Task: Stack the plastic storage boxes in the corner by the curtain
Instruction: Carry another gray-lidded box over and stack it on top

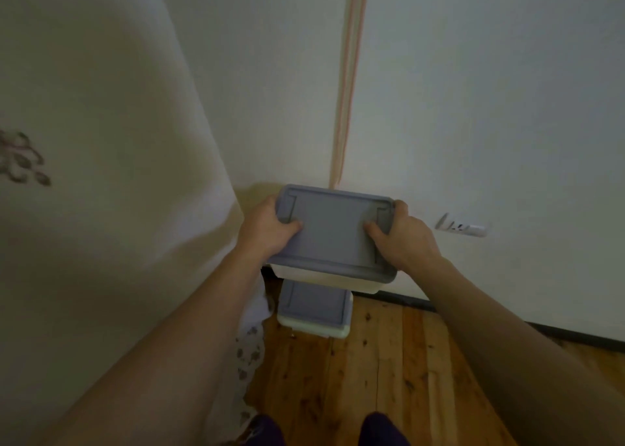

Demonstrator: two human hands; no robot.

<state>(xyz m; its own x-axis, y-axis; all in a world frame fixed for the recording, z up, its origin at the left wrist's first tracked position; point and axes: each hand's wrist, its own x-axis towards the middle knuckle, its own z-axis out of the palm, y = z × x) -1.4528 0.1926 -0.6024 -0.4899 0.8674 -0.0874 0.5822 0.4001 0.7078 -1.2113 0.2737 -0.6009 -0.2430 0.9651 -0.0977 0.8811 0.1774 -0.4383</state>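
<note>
I hold a white plastic storage box with a grey lid (333,232) in the air, in front of the room's corner. My left hand (267,227) grips its left end, thumb on the lid. My right hand (404,234) grips its right end the same way. Directly below it, on the wooden floor, stands a second box with a grey lid (314,305), partly hidden by the held one. The cream curtain (101,175) hangs at the left, its hem touching the floor beside the lower box.
Two white walls meet behind the boxes, with a pinkish strip (348,83) running down the corner. A wall socket (461,229) sits low on the right wall. A dark skirting board (575,334) runs along the wooden floor (389,371). My feet (382,428) show at the bottom edge.
</note>
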